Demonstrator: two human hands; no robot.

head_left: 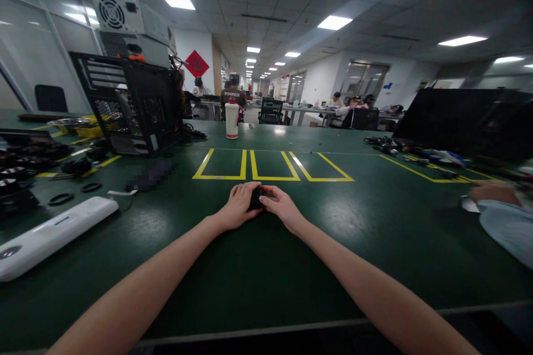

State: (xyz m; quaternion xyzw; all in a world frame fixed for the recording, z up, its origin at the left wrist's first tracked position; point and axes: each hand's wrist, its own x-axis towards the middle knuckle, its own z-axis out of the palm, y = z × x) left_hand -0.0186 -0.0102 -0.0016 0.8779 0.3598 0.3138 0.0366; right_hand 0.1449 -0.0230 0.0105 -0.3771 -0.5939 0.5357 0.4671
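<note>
Bare forearms over glossy green tabletop; left hand, right hand: fingers curled round small black object.

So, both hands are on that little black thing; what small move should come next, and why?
Perhaps turn the small black object slightly with the right hand, bracing it with the left hand: the left curls around its left side and the right thumb touches its right. What it is, I can't tell.

Table: smooth, semi-gloss. White device: glossy plastic. Power supply: metal. Sleeve: cloth. Held piece: matt-looking, material unclear.
</note>
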